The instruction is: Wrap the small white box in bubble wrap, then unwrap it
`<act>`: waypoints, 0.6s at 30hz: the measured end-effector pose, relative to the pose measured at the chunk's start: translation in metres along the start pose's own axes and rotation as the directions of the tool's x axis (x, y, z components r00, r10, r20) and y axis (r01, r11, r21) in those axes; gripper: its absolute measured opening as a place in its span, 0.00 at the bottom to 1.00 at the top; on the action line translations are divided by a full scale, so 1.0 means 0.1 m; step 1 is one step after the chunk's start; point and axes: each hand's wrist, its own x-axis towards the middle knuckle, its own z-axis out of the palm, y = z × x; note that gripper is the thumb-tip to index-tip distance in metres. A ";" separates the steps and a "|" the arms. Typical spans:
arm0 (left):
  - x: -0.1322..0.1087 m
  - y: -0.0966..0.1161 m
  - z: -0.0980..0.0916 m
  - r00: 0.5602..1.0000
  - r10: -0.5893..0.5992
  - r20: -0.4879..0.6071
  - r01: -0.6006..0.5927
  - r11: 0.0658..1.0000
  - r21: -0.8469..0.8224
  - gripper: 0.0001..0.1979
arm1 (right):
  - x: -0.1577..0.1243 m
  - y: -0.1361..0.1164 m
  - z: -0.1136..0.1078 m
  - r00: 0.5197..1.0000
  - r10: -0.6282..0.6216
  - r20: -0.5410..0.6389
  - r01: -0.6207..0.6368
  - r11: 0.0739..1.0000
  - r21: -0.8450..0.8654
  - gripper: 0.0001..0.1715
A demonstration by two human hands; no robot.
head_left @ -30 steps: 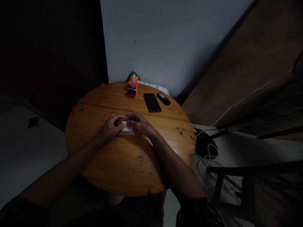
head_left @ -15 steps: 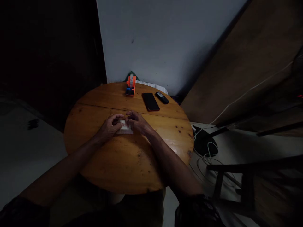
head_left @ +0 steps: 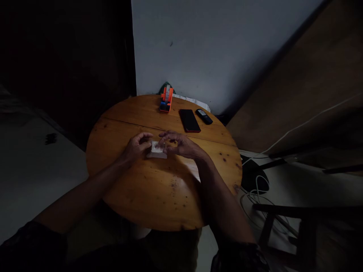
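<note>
A small white box-like packet lies on the round wooden table, its top partly covered by fingers. My left hand curls round the packet's left side, thumb against its edge and fingers bent over the far side. Over the right part of the packet hovers my right hand, its fingers spread apart. Whether a right fingertip touches the packet's top is too dim to tell.
Toward the wall stands an orange tape dispenser. A black smartphone and a small dark keypad phone lie to its right. Loose cables and a dark wooden stool are on the right.
My right hand has lifted and shifted right, its fingers spreading wider and showing more of the packet. My left hand stays at the packet's left side. The whole view has shifted slightly.
</note>
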 end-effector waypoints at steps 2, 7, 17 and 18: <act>-0.01 0.00 0.01 1.000 0.001 0.014 -0.001 1.000 0.011 0.20 | 0.02 0.04 0.05 0.999 -0.034 0.010 0.034 0.998 -0.055 0.08; -0.05 0.01 0.04 0.999 0.019 0.044 -0.021 0.998 0.055 0.19 | 0.07 0.11 0.17 0.988 -0.123 -0.090 0.109 0.983 -0.148 0.06; -0.10 0.03 0.04 0.986 0.036 0.162 -0.060 0.988 0.142 0.33 | 0.12 0.10 0.26 0.926 -0.040 -0.375 0.099 0.985 0.138 0.17; -0.11 0.03 0.05 0.982 0.057 0.180 -0.081 0.988 0.131 0.37 | 0.12 0.08 0.25 0.917 -0.038 -0.396 0.113 0.979 0.169 0.18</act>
